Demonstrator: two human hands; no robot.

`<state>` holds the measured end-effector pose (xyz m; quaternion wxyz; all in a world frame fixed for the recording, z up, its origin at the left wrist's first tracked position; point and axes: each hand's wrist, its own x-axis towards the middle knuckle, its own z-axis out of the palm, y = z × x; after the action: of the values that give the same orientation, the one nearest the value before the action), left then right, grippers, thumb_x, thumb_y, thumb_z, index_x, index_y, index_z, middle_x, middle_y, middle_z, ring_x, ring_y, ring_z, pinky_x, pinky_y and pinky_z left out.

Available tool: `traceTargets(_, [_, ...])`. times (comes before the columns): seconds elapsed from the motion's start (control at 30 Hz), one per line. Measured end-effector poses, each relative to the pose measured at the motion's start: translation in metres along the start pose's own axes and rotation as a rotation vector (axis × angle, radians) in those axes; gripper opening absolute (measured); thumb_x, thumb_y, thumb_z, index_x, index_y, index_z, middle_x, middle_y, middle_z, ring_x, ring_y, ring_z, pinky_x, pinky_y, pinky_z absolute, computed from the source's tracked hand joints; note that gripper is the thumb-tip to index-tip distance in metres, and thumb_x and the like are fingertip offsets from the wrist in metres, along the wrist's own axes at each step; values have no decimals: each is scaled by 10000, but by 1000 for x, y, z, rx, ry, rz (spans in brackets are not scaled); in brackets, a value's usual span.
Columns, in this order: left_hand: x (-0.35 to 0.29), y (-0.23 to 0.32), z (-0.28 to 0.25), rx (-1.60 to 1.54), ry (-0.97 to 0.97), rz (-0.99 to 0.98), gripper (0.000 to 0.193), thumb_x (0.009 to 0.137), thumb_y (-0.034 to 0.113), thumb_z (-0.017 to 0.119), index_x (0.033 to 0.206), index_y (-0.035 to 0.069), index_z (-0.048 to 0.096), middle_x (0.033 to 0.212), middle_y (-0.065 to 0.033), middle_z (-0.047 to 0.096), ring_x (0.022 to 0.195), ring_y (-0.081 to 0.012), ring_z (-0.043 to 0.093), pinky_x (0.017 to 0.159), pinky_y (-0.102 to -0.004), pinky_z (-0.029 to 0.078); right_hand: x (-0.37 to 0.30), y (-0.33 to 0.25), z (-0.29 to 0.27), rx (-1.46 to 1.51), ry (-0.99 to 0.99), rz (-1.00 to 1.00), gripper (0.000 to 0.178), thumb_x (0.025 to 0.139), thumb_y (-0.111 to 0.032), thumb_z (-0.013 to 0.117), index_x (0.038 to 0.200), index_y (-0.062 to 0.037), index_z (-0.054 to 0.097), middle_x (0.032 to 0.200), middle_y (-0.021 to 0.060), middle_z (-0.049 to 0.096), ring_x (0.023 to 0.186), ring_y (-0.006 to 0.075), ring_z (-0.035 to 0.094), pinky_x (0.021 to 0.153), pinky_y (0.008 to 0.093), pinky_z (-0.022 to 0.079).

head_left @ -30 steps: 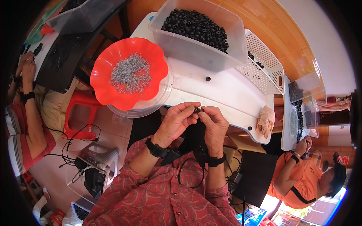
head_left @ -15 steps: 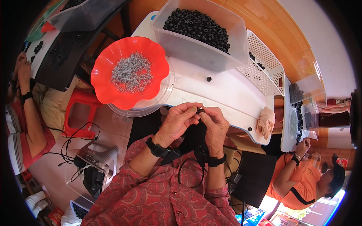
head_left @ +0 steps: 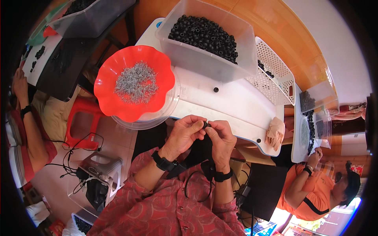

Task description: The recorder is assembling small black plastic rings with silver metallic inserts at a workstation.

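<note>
Head view | left grip (head_left: 184, 133), right grip (head_left: 221, 138) | both pinching small black part (head_left: 205, 125)

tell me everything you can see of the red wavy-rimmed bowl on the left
The glossy red wavy-rimmed bowl looks plastic, wide and round, with a scalloped edge. Tiny silvery-grey pieces are heaped loosely inside, red showing through gaps. It sits upright over a clear round plastic dish at the left end of the white table. The person's left hand and right hand do not touch it.
</note>
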<state>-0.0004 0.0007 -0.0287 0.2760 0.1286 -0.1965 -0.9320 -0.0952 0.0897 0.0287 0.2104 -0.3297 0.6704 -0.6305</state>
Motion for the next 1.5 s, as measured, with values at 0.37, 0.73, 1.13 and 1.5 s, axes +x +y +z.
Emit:
traceTargets(0.37, [-3,3,9,137,72,44,208,928,133,650,1082,-6,665,835,-54,646,685,-104,588,620,-220,501,-4,13,-2,45,31,6,154,812,49,699,958,2,689,912,30,612,864,121,583,776,244,471])
traceTargets(0.73, [-10,12,21,535,148,108,205,948,51,593,1124,-20,670,805,-55,662,656,-80,601,593,-197,515,-4,14,-2,-91,12,-75,156,809,51,701,955,-2,681,921,43,605,845,135,589,762,250,481])
traceTargets(1.13, [-17,19,16,337,136,10,202,950,83,603,1119,-17,653,790,-64,650,635,-96,602,580,-208,522,-6,5,0,-115,-16,-162,156,810,62,698,952,0,677,923,49,614,834,124,594,737,239,487])
traceTargets(1.5, [-16,12,8,321,92,16,200,942,130,635,1074,-14,676,798,-48,656,629,-69,603,548,-192,514,-12,2,-3,-117,-28,-129,141,818,59,688,947,9,667,923,45,614,850,122,578,781,242,462])
